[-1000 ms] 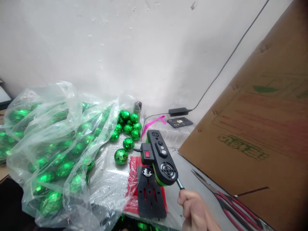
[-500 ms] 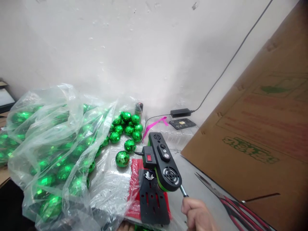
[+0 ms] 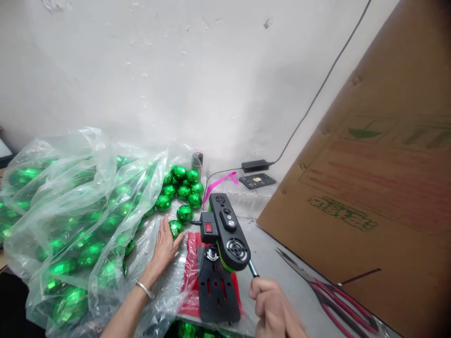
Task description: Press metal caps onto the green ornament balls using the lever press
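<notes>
- Green ball (image 3: 176, 227) is lying just right of the left hand (image 3: 164, 246), touching its fingertips; fingers are lying flat, released.
- Right hand (image 3: 271, 307), farther off, is clenching the lever (image 3: 252, 269).

Left grip (image 3: 165, 245) seemingly touches green ball (image 3: 175, 227); right grip (image 3: 273, 307) clasps handle (image 3: 252, 268).

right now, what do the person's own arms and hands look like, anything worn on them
Both are bare, with no gloves and no sleeves in view. The left hand has a thin silver bangle at the wrist and a bare forearm behind it. The right hand shows no ring or band, and its wrist is cut off by the picture's edge.
</notes>
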A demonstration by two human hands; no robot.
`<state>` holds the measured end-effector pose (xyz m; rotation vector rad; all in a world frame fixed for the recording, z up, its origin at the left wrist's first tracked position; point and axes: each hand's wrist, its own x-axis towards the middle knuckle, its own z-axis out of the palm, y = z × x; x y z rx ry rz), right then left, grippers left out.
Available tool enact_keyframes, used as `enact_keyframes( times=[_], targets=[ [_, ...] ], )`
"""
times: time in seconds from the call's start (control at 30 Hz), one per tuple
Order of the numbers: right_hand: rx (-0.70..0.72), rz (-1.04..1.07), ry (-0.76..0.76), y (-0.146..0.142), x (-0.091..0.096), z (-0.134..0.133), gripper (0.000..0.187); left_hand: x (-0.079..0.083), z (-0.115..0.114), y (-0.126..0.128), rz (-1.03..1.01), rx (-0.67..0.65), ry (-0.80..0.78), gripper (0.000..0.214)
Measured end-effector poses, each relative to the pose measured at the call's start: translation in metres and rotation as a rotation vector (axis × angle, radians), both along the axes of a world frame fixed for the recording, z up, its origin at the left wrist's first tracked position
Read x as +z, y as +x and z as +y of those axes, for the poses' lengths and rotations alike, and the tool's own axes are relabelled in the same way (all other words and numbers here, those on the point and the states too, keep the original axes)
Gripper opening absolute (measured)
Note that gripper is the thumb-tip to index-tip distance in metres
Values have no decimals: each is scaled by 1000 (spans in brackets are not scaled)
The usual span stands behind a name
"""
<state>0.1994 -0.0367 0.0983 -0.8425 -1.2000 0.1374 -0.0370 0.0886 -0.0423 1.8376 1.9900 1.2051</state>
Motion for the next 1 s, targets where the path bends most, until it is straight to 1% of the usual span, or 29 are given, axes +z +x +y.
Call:
enact_keyframes(
  times=[0.07,0.17,0.23,0.3,0.33,0.37,0.4,0.43,0.5,0.53,0.57,0.6,0.63,0.73,0.8,0.87,0.9,0.93,1.0],
  targets=[
    [4,-8,0,0,-1,0,46,-10,-6,0,3,-11,-17,74],
    [35,5,34,0,-4,0,42,-14,-18,-3,16,-94,-29,61],
    [63,-14,56,1,-7,0,40,-11,-27,-7,55,-188,-22,57],
    [81,-33,47,3,-9,1,39,-7,-36,-12,80,-290,-43,54],
    [84,-38,37,3,-10,2,39,-4,-40,-16,50,-332,-72,49],
    [86,-39,36,4,-10,2,39,0,-43,-19,-23,-348,-103,44],
    [85,-41,45,5,-11,3,39,4,-45,-22,-134,-321,-131,42],
    [80,-40,57,5,-12,3,39,9,-45,-24,-255,-254,-151,45],
    [72,-45,81,5,-12,4,39,17,-44,-27,-443,-63,-176,61],
    [68,-46,85,6,-13,4,39,19,-43,-27,-483,21,-191,69],
    [67,-46,80,6,-13,5,40,21,-43,-25,-490,69,-214,74],
    [69,-45,72,6,-12,4,40,22,-44,-22,-477,75,-244,76],
    [70,-42,69,6,-12,4,40,22,-47,-17,-460,54,-274,76],
    [73,-49,85,5,-12,5,39,20,-66,5,-426,-36,-327,73],
    [78,-52,89,6,-11,4,39,20,-80,20,-410,-117,-338,82],
    [83,-53,61,6,-8,4,40,20,-91,31,-439,-169,-351,96],
    [85,-55,42,7,-6,3,40,21,-95,34,-485,-157,-356,102],
    [90,-62,21,8,-2,3,41,22,-96,37,-557,-118,-355,106],
    [109,-71,-10,9,9,2,42,25,-97,41,-774,-15,-322,105]
  ],
)
